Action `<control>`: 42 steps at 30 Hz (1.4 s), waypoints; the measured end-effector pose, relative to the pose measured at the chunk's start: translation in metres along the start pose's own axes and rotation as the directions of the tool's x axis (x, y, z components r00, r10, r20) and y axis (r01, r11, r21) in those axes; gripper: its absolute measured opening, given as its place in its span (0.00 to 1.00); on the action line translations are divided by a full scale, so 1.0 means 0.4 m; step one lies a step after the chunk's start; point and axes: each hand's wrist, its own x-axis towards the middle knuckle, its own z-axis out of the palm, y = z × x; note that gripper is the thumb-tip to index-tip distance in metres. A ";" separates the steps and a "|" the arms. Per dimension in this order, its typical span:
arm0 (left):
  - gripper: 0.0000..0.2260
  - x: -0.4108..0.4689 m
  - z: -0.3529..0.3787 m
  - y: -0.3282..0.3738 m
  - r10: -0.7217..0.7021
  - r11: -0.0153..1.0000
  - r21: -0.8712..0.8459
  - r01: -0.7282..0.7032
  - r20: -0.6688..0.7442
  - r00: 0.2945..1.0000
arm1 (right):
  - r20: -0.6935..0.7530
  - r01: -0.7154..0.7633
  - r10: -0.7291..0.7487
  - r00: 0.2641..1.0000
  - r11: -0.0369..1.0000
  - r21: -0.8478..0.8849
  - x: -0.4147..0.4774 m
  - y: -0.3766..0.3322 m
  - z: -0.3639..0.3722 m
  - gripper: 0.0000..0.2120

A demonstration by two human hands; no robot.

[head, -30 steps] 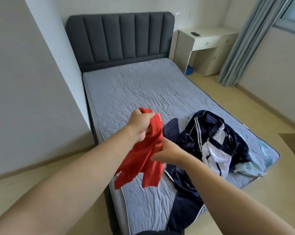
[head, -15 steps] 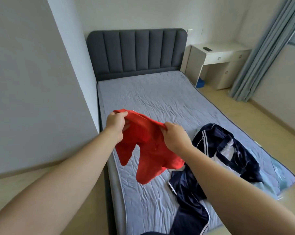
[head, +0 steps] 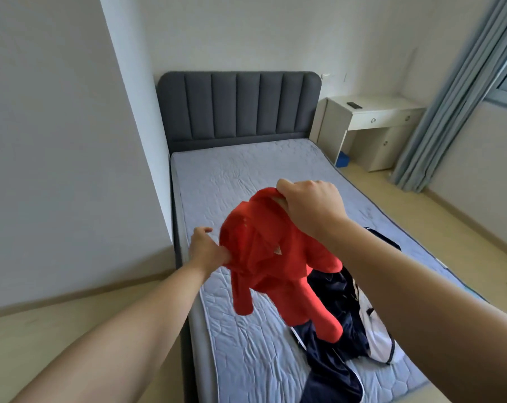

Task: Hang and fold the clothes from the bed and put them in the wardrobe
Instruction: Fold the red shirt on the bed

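Note:
A red garment (head: 271, 261) hangs in the air above the grey mattress (head: 246, 181), its two ends dangling down. My right hand (head: 310, 206) grips its top edge from above, raised high. My left hand (head: 207, 251) pinches the garment's left side lower down. A pile of navy and white clothes (head: 354, 321) lies on the bed's right side, partly hidden behind the red garment and my right forearm.
The bed has a dark grey padded headboard (head: 237, 107) against the far wall. A white wall (head: 57, 141) runs along the bed's left side. A white desk (head: 371, 126) and grey-blue curtain (head: 456, 97) stand at the back right. Wooden floor surrounds the bed.
My right hand has lifted its end of the red garment higher and farther out, while my left hand has dropped lower. The garment now hangs tilted between them.

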 end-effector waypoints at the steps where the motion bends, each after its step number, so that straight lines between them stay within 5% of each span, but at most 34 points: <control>1: 0.43 0.002 0.004 -0.005 -0.015 1.000 0.027 0.014 0.036 0.999 | -0.004 -0.020 0.020 1.000 1.000 0.005 -0.003 -0.001 -0.001 0.16; 4: 0.45 0.010 0.028 -0.012 -0.090 0.996 0.013 0.090 0.254 0.963 | -0.007 -0.068 0.069 0.998 0.997 0.043 -0.020 -0.010 0.000 0.16; 8: 0.11 -0.002 0.066 -0.034 -0.114 0.993 0.087 0.084 0.427 0.897 | 0.032 -0.113 0.111 0.993 0.991 0.070 -0.051 -0.022 0.012 0.18; 11: 0.11 -0.004 0.087 -0.097 -0.227 0.974 0.115 0.195 0.483 0.846 | 0.071 -0.168 0.166 0.984 0.985 0.033 -0.076 -0.013 0.017 0.20; 15: 0.07 0.008 0.096 -0.188 -0.338 0.941 0.152 0.302 0.451 0.826 | 0.075 -0.273 0.270 0.960 0.961 0.036 -0.113 0.000 0.036 0.22; 19: 0.11 0.055 0.070 -0.194 -0.317 0.920 -0.125 0.371 0.321 0.893 | 0.201 -0.460 0.460 0.865 0.887 -0.046 -0.145 0.041 0.082 0.25; 22: 0.09 0.110 0.023 -0.155 -0.225 0.924 -0.239 0.300 0.296 0.928 | 0.337 -0.541 0.561 0.756 0.826 -0.159 -0.169 0.082 0.124 0.29; 25: 0.12 0.166 -0.052 -0.103 0.053 0.982 0.156 -0.105 0.305 0.951 | 0.472 -0.583 0.577 0.667 0.798 -0.153 -0.183 0.108 0.167 0.34; 29: 0.21 0.199 -0.156 -0.045 0.200 0.548 0.642 -0.536 0.523 0.829 | 0.525 -0.539 0.507 0.683 0.836 -0.107 -0.204 0.141 0.213 0.36; 31: 0.17 0.212 -0.193 -0.030 0.229 0.446 0.701 -0.556 0.511 0.829 | 0.481 -0.499 0.488 0.729 0.859 -0.116 -0.222 0.159 0.231 0.29; 37: 0.13 0.234 -0.246 -0.008 0.337 0.649 0.638 -0.415 0.248 0.908 | 0.385 -0.494 0.491 0.781 0.864 -0.100 -0.220 0.157 0.257 0.21; 42: 0.09 0.229 -0.251 -0.009 0.433 0.688 0.579 -0.438 0.157 0.888 | 0.245 -0.685 0.671 0.700 0.727 -0.034 -0.167 0.135 0.260 0.09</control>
